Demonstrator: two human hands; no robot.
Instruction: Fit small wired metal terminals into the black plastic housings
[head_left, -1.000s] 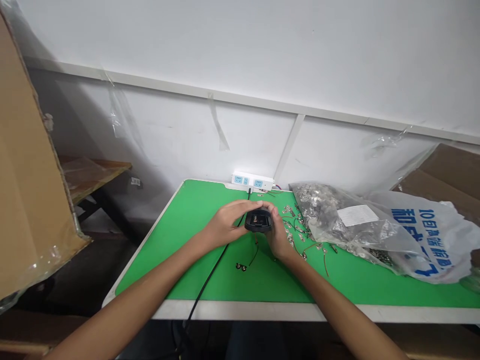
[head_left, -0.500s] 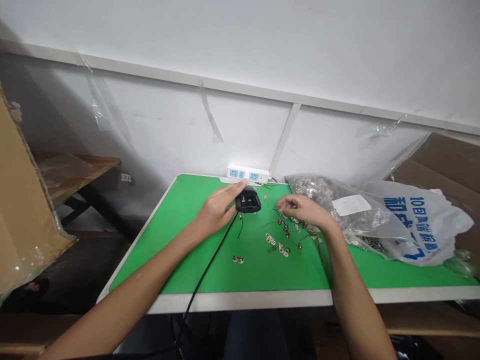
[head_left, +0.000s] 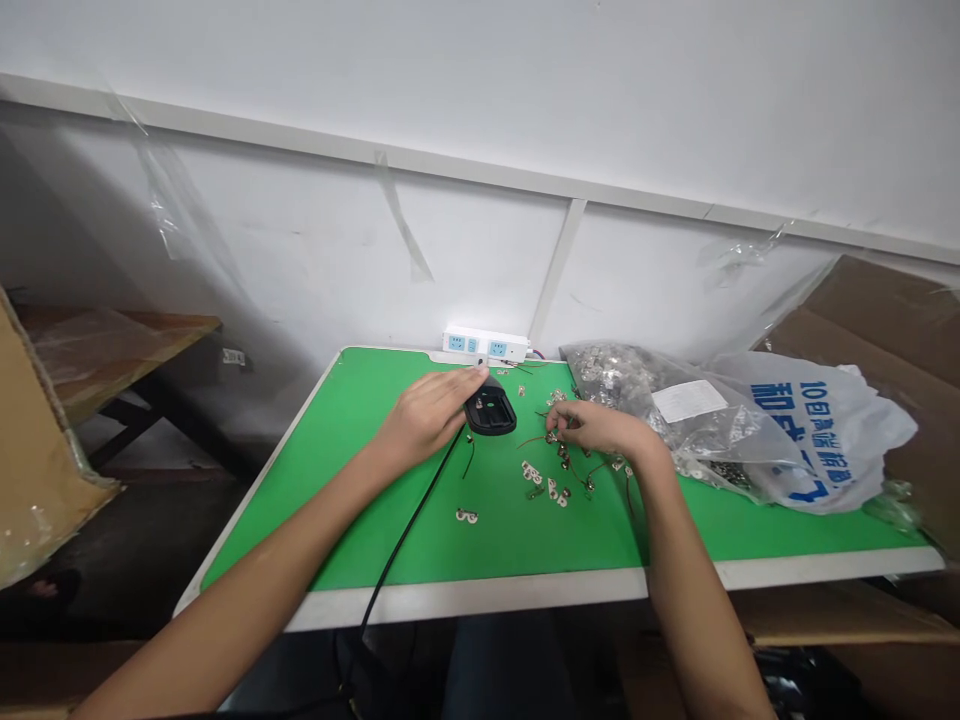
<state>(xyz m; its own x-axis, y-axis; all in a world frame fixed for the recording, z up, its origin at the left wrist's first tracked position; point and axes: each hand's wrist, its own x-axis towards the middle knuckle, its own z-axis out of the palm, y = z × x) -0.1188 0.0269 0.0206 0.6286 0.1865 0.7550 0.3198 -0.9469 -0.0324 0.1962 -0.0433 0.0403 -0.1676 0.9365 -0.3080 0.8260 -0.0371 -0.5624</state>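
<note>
My left hand point(head_left: 427, 412) is closed around the edge of a black plastic housing point(head_left: 492, 408) with a hollow, open face and a small metal piece inside. A black cable point(head_left: 411, 535) runs from it down over the table's front edge. To the right, my right hand point(head_left: 589, 425) has its fingertips pinched together low over scattered small metal contact pieces point(head_left: 531, 472), some with thin wires. What sits between those fingertips is too small to make out. A separate metal contact piece point(head_left: 466, 516) lies nearer the front of the green table point(head_left: 360, 540).
A white power strip point(head_left: 486, 344) stands against the wall. Clear bags of metal parts point(head_left: 622, 378) and a white printed plastic bag point(head_left: 832, 430) lie on the right. Cardboard point(head_left: 885, 330) leans behind them; a cardboard box point(head_left: 45, 470) stands at left.
My right hand has lowered slightly toward the loose metal pieces, its fingertips closing together. My left hand keeps its hold on the black housing, now tipped a little differently. The view has shifted slightly.
</note>
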